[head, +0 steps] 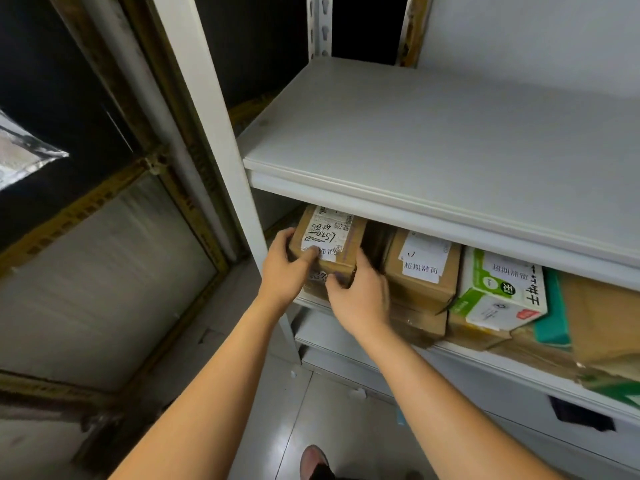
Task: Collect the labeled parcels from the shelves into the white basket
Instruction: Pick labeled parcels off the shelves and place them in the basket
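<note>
Two forearms rise from 6 o'clock, above a pink shoe (313, 460) on the tiled floor. Both hands grip a small cardboard parcel (341, 252) at the left end of the lower shelf (457, 355), under the bare upper shelf (433, 140). The left hand (284, 268) sits at the parcel's 8 o'clock, thumb pressed on its white label (325, 233), fingers curled round the left side. The right hand (360, 296) is at its 5 o'clock, fingers curled on the front right corner. At the parcel's 3 o'clock stand a second labelled parcel (420, 271) and a green-and-white box (498, 292).
</note>
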